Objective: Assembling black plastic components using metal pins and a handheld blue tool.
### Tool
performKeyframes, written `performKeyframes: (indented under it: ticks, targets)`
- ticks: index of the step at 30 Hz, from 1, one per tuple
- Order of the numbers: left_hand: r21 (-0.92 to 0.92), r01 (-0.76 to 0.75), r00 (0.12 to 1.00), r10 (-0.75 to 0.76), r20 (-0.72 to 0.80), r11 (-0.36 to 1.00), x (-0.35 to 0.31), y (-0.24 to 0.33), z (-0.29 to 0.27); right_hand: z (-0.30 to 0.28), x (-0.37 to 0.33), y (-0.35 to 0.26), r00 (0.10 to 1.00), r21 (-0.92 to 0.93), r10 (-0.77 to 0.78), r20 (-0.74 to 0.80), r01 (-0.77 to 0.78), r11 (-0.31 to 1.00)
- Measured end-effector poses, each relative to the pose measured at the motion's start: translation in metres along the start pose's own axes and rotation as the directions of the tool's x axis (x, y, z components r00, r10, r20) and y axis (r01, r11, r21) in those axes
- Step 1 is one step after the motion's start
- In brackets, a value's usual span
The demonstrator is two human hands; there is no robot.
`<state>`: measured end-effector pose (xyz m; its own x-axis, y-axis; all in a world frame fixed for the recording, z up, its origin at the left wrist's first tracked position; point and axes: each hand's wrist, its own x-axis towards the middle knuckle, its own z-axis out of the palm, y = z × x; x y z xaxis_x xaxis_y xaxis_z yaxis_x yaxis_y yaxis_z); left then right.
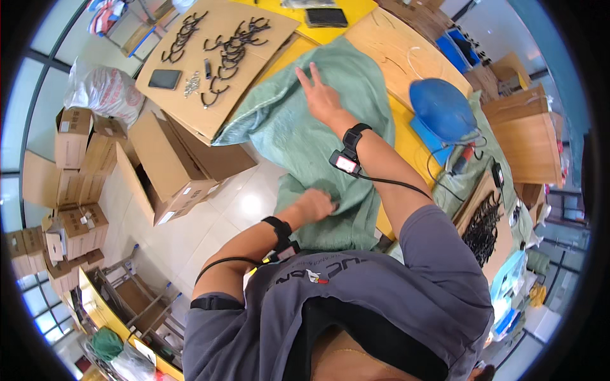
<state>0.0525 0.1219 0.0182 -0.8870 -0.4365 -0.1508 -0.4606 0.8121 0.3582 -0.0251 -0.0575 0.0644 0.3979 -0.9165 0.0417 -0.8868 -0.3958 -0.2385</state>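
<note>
A green woven sack (pixel 279 120) lies spread over the yellow table, and its near part hangs over the edge in front of my body. My left hand (pixel 313 205) is closed in a fist on the hanging part, with a fold of the fabric bunched at its fingers. Farther forward, my right hand (pixel 322 100) rests on top of the sack, with two fingers stretched out and apart and nothing held in it. Whatever lies under or inside the fabric is hidden.
Left of the sack, a cardboard sheet (pixel 254 76) bears several black curved parts (pixel 232 51), a phone (pixel 164 79) and a pile of small metal pieces (pixel 192 84). An open carton (pixel 165 159) stands below it. A blue rounded object (pixel 441 109) and more black parts (pixel 483 232) lie to the right.
</note>
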Motion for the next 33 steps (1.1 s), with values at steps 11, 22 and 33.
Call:
performKeyframes:
  ticks: [11,22,33]
  targets:
    - [-0.167,0.028,1.000,-0.027,0.012,0.986,-0.044,0.007,0.024,0.039,0.029,0.004,0.993,-0.130,-0.042,0.108,0.056,0.990]
    - [-0.080,0.790,0.599,-0.739,0.309,0.608,-0.140,0.007,0.015,-0.063,-0.143,0.024,0.973,0.396,-0.094,0.209,0.004,0.918]
    - [0.228,0.901,0.300,-0.910,0.288,0.369,-0.167,0.022,-0.029,-0.089,-0.226,0.080,0.841,0.816,-0.323,0.434,-0.214,0.537]
